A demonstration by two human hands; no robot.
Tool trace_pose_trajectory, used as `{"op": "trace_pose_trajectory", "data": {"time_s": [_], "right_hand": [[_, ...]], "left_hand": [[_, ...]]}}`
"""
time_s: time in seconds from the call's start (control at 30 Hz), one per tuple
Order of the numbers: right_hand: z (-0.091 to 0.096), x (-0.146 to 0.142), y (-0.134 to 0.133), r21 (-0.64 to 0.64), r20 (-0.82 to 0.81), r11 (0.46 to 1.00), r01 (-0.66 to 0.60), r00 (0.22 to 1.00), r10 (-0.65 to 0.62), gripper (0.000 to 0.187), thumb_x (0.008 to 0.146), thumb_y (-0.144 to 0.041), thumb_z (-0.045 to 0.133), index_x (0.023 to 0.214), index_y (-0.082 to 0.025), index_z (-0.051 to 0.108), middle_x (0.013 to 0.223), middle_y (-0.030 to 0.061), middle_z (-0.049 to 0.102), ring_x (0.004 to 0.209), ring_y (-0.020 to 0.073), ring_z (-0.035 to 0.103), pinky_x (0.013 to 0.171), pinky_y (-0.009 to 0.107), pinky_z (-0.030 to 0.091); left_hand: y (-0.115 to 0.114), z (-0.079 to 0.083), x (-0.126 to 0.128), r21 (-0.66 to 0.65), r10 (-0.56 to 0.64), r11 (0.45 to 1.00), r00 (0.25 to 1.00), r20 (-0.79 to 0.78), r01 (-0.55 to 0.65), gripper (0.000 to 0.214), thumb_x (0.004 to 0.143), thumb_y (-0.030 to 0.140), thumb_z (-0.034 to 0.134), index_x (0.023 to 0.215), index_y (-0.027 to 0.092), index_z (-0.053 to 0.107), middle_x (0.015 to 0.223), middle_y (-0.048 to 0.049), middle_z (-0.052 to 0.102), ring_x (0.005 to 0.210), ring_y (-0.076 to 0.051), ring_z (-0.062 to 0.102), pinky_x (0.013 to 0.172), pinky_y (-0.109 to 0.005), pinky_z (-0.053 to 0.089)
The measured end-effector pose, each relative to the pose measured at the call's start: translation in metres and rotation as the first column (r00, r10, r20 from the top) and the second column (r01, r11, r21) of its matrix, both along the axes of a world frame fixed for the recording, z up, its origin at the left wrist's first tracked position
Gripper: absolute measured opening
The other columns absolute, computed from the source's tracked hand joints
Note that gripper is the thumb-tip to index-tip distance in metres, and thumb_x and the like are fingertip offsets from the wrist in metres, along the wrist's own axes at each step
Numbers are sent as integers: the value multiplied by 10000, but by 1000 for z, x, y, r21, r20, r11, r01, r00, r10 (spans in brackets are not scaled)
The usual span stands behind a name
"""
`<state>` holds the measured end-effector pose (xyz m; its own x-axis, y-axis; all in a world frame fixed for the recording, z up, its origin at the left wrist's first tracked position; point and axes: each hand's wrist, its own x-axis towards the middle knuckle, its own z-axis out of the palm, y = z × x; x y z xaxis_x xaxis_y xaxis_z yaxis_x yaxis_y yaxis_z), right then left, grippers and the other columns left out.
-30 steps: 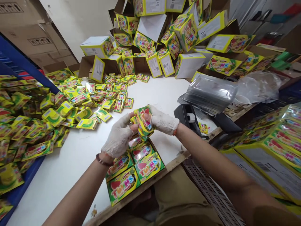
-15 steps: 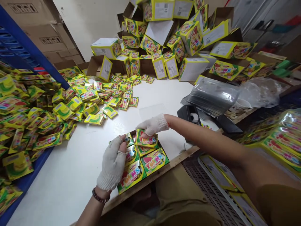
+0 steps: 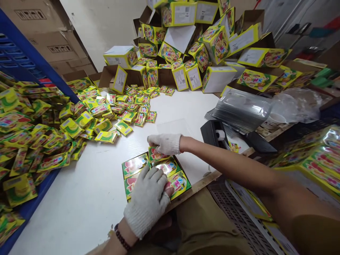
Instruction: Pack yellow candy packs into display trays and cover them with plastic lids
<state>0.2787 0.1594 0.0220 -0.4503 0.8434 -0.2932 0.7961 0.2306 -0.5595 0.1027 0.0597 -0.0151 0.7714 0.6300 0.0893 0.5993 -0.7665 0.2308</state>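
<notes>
Rows of small yellow-green printed packets (image 3: 134, 165) lie face up in a shallow dark-edged box (image 3: 191, 186) at the table's near edge. My left hand (image 3: 150, 193), in a white fingerless glove, rests flat across the nearer packets with its fingers apart. At the far right corner of the box, my gloved right hand (image 3: 166, 143) has its fingers and thumb on a packet (image 3: 156, 156). The glove partly covers that packet, and its underside is hidden.
Loose packets (image 3: 106, 136) are heaped on the left beside a blue crate (image 3: 53, 78). Printed cartons (image 3: 180, 74) pile up at the back. To the right are a black tape dispenser (image 3: 212, 131), clear plastic sleeves (image 3: 241, 106) and a clear sheet (image 3: 174, 126) on the white table.
My left hand has moved right and nearer, from the box's left side to over its packets. My right hand has shifted slightly left with its packet, which now sits lower at the far corner.
</notes>
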Motion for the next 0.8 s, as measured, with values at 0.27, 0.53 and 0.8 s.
{"op": "trace_pose_trajectory", "data": {"time_s": [0.27, 0.53, 0.8], "right_hand": [[-29, 1, -2, 217, 92, 965, -150, 987, 132, 142, 896, -204, 580, 982, -163, 686, 1025, 72, 628, 883, 172, 576, 756, 260, 415], [-64, 2, -18, 599, 144, 756, -262, 965, 220, 403, 906, -352, 570, 1256, -160, 629, 1421, 178, 484, 1340, 355, 386, 1044, 534, 342], [-59, -1, -25, 410, 160, 868, -281, 959, 235, 777, 863, -537, 577, 1468, -84, 396, 1523, 258, 320, 1424, 407, 264, 1117, 621, 218]], "left_hand": [[-9, -12, -9, 102, 145, 981, 971, 191, -167, 178, 920, 292, 508, 983, 179, 630, 1151, -102, 632, 1140, -285, 533, 1051, -511, 416], [35, -4, -48, 58, 261, 950, 881, 395, -307, 227, 927, 356, 492, 1020, 221, 649, 1197, -78, 638, 1091, -210, 610, 911, -344, 523], [180, -23, -95, 224, 588, 795, 807, -57, -564, 358, 805, 184, 452, 1120, 140, 618, 1271, -177, 568, 1213, -320, 507, 994, -449, 442]]}}
